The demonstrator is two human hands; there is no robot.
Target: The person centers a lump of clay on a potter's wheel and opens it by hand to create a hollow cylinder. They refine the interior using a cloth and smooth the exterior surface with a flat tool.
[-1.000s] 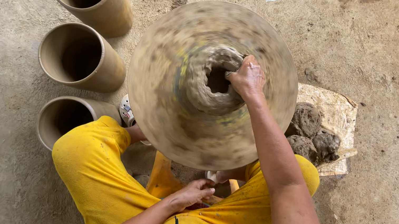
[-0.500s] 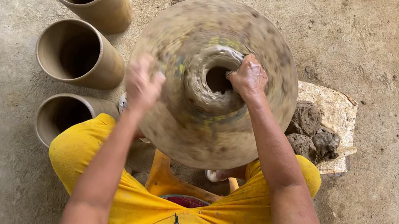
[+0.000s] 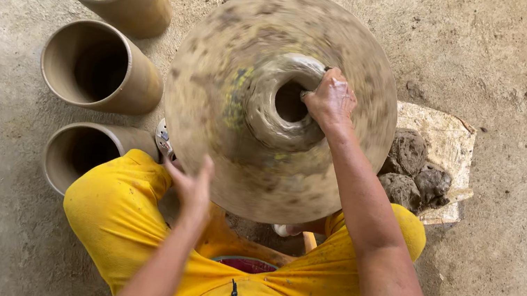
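Wet grey-brown clay ring (image 3: 283, 102) sits centred on the blurred round potter's wheel (image 3: 224, 43). Right hand (image 3: 332, 100) pinches its wall, fingers inside. Left hand (image 3: 190, 186), open, touches the wheel's near edge. Looks soft and slippery, so light rim pressure only.

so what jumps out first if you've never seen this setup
The blurred, spinning potter's wheel fills the middle, with a wet clay pot rising at its centre. The right hand presses into the pot's rim, while the left hand sits at the wheel's near edge. Three open clay cylinders stand in a column on the left, and clay lumps rest on a sheet to the right.
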